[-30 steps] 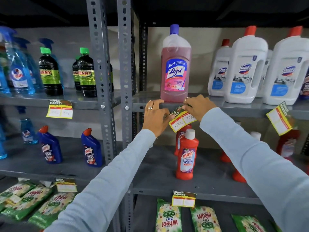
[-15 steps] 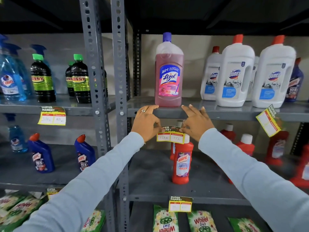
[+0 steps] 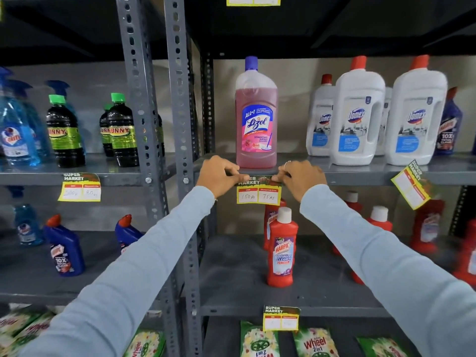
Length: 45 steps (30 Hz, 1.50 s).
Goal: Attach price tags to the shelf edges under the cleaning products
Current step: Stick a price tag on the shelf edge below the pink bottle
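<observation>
Currently, my left hand (image 3: 219, 176) and right hand (image 3: 300, 177) pinch the price tag (image 3: 258, 194) top corners against the shelf edge (image 3: 360, 176) below the Lizol bottle (image 3: 256, 119).

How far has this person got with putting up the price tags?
Done: a tag hangs under the dark green-capped bottles, and another above the Wheel packets. In hand: the left hand and right hand press a tag onto the shelf edge beneath the pink Lizol bottle. Left: the tag under the white Domex bottles hangs crooked, and the blue bottles' shelf shows none.
</observation>
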Tool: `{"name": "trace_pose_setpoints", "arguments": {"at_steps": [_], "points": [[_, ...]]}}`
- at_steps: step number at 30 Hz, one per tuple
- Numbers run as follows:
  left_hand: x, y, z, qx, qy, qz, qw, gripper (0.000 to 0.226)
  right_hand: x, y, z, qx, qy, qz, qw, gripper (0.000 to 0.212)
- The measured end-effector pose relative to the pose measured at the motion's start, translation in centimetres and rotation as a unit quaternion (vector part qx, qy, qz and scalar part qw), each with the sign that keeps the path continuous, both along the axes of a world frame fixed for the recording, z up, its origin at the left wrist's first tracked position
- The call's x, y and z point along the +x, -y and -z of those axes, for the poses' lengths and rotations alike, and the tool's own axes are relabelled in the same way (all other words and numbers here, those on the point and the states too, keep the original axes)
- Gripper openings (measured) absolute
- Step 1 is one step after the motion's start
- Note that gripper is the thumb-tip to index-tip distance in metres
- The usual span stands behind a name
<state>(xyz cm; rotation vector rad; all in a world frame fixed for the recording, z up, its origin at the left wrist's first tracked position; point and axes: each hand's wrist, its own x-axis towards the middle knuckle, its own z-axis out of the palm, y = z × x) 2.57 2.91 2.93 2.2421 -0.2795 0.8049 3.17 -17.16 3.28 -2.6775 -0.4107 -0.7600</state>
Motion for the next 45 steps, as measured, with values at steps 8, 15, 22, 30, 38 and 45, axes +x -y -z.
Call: {"name": "trace_pose_setpoints", "arguments": {"at_steps": [8, 15, 22, 30, 38, 45], "points": [[0.3, 0.4, 0.4, 0.005, 0.025, -0.009, 1.0, 0.021, 0.5, -0.3, 0.4, -0.013, 0.02, 0.016, 1.0, 0.027], [0.5, 0.3, 0.7, -0.012, 0.024, -0.005, 1.0, 0.023, 0.8, -0.6, 0.9, -0.009, 0.047, 0.032, 0.998, 0.03], [0.8, 0.3, 1.5, -0.024, 0.074, -0.005, 0.997, 0.031, 1.0, -0.7, 0.2, 0.057, 0.04, 0.027, 0.997, 0.039], [1.9, 0.4, 2.3, -0.002, 0.133, -0.036, 0.99, 0.017, 2.6, -2.3, 0.6, 0.011, 0.076, 0.067, 0.995, 0.041], [1.8, 1.0, 2.7, -0.02, 0.157, -0.052, 0.986, 0.013, 2.8, -2.2, -1.1, -0.037, 0.051, 0.061, 0.996, 0.045], [0.3, 3.0, 3.1, 0.031, 0.155, -0.091, 0.983, 0.029, 2.2, 1.2, -0.3, -0.009, 0.0, -0.054, 0.999, 0.05]]}}
